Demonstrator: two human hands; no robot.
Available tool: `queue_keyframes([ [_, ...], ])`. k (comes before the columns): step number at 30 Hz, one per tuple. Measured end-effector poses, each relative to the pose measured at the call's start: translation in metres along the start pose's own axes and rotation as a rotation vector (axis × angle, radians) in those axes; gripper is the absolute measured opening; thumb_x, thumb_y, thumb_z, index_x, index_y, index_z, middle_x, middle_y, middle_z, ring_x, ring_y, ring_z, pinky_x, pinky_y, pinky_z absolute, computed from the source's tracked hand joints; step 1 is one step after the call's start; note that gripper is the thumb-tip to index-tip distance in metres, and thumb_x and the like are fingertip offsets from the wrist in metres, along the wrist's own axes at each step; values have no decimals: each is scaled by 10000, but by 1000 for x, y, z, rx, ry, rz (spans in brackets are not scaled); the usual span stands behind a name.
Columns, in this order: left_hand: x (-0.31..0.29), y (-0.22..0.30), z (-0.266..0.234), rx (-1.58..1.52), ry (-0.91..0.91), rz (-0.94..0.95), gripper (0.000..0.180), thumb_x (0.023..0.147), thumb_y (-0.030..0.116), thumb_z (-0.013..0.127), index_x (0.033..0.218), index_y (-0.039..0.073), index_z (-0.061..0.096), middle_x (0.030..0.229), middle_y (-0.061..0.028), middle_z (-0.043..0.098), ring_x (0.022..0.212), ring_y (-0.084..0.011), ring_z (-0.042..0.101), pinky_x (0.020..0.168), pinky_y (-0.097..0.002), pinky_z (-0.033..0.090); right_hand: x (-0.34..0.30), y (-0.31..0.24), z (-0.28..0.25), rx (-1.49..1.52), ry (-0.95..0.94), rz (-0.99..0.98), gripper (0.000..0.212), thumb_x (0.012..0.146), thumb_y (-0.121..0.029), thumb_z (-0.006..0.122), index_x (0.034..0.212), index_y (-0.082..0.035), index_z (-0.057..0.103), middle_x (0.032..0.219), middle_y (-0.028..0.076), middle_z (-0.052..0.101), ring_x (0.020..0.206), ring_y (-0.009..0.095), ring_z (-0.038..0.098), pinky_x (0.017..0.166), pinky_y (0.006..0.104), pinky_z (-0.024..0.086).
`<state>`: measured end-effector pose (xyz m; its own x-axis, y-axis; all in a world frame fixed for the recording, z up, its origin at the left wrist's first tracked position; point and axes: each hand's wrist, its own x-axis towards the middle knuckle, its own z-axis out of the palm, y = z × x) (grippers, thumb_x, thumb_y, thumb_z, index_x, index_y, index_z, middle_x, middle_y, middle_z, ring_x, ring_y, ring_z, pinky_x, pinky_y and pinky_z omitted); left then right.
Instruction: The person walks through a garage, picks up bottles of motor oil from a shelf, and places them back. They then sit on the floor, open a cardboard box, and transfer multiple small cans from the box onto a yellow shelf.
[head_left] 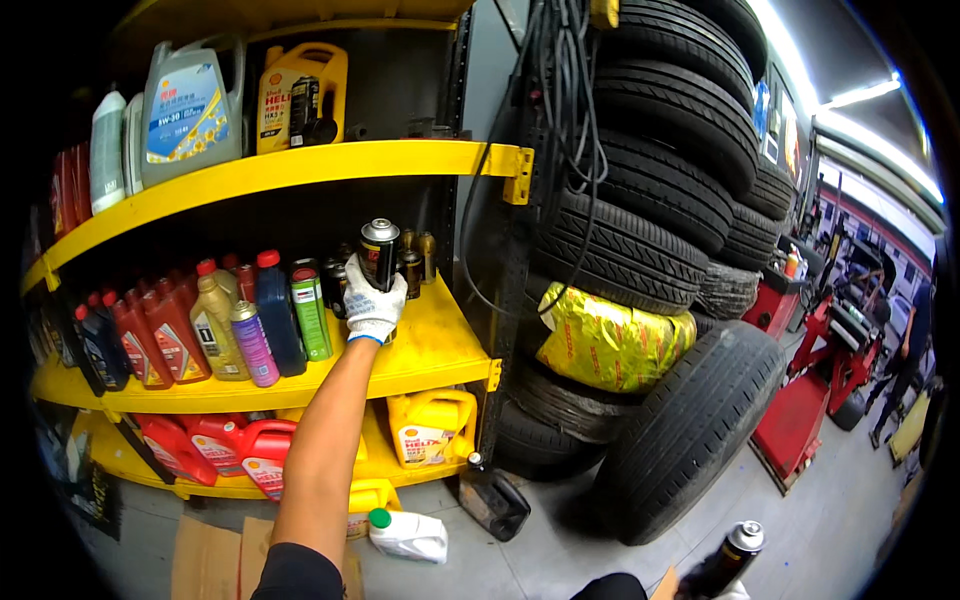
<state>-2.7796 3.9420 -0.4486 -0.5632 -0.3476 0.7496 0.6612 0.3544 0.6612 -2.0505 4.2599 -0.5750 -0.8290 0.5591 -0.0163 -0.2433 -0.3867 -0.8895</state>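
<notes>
My left hand (375, 302), in a white glove with a blue cuff edge, reaches to the middle yellow shelf. Its fingers are wrapped round a black aerosol can (379, 252) with a silver top, held upright. Just behind and beside it stand several more dark and gold-coloured cans (410, 268). To its left are a green can (311, 315) and a dark blue bottle (278, 315). At the lower edge, my gloved right hand (735, 592) shows only in part, closed on another black aerosol can (728, 560), which tilts with its silver top up.
Oil jugs (190, 110) fill the top shelf; red bottles (175, 335) and a purple can (255, 345) line the middle. Stacked tyres (670, 120) and a leaning tyre (690, 430) stand right. A black jug (493, 503) and white bottle (408, 536) are on the floor. Cables (575, 90) hang alongside.
</notes>
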Motion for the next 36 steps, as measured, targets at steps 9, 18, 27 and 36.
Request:
queue_keyframes([
  [9, 16, -69, 7, 197, 71, 6, 979, 851, 395, 945, 1583, -40, 462, 1476, -347, 589, 1374, -510, 595, 1197, -574, 492, 263, 67, 328, -293, -549, -58, 858, 716, -149, 936, 1491, -23, 592, 1267, 125, 719, 1151, 267, 699, 1040, 440, 585],
  [18, -64, -37, -46, 75, -135, -221, 880, 868, 419, 960, 1455, -61, 513, 1302, -312, 714, 1188, -506, 716, 1053, -565, 556, 465, 170, 495, -1007, -291, -481, 928, 825, -536, 928, 1461, 46, 584, 1321, 320, 757, 1254, 460, 733, 1096, 505, 568],
  [27, -37, -76, -28, 494, -370, -388, 939, 954, 424, 882, 1554, -120, 407, 1416, -406, 657, 1331, -551, 657, 1156, -552, 532, 513, 204, 562, -1171, -428, -445, 852, 931, -417, 849, 1589, 12, 517, 1450, 318, 719, 1360, 471, 689, 1179, 502, 537],
  [36, -30, -96, -2, 645, -290, -399, 1072, 1014, 318, 822, 1710, -177, 173, 1624, -420, 502, 1523, -508, 519, 1269, -511, 461, 521, 228, 580, -1418, -475, -524, 475, 1083, -375, 602, 1360, -36, 786, 1414, 248, 761, 1312, 428, 725, 1144, 527, 558],
])
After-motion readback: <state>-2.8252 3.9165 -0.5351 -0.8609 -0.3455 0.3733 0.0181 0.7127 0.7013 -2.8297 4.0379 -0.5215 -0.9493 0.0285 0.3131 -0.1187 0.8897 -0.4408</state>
